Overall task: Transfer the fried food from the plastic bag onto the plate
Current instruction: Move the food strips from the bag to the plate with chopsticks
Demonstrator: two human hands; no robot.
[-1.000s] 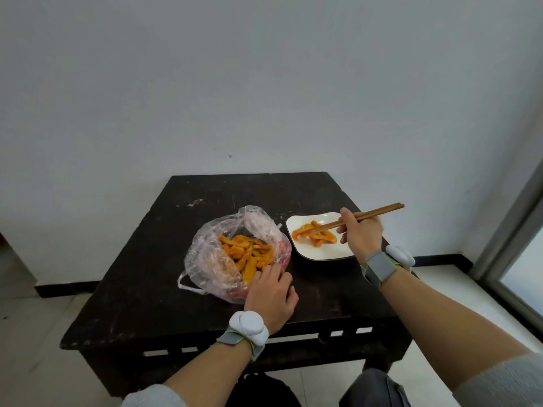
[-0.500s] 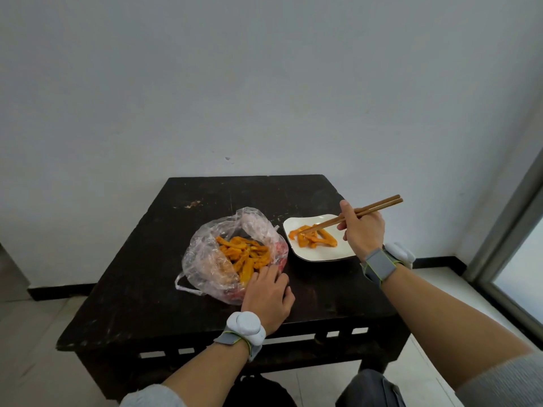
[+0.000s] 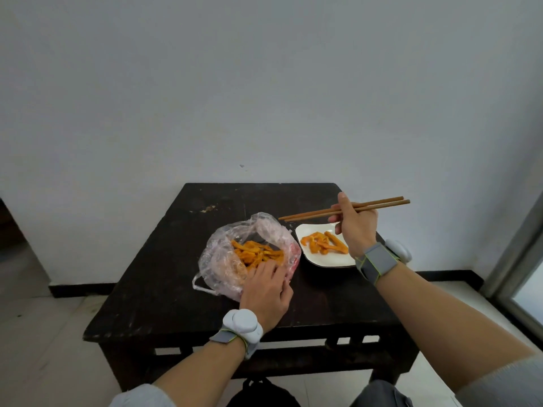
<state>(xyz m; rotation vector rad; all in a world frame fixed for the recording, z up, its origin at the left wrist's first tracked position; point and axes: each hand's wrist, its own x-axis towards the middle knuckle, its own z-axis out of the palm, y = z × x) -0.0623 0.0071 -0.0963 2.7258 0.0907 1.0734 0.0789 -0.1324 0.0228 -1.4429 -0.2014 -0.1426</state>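
Observation:
A clear plastic bag (image 3: 223, 257) lies open on the dark table (image 3: 164, 277), with several orange fried strips (image 3: 257, 255) inside. My left hand (image 3: 266, 292) presses on the bag's near edge and holds it down. To the right stands a white plate (image 3: 329, 259) with a few fried strips (image 3: 323, 245) on it. My right hand (image 3: 355, 227) hovers over the plate and grips a pair of wooden chopsticks (image 3: 311, 214). Their tips point left, above the bag's far rim, with nothing between them.
The table stands against a white wall (image 3: 264, 98). A door or window frame (image 3: 517, 254) runs down the right side. A dark bag (image 3: 261, 395) lies on the tiled floor under the table's front edge.
My right hand has lifted the chopsticks off the plate and swung their tips left toward the bag, leaving the strip on the plate. My left hand stays on the bag.

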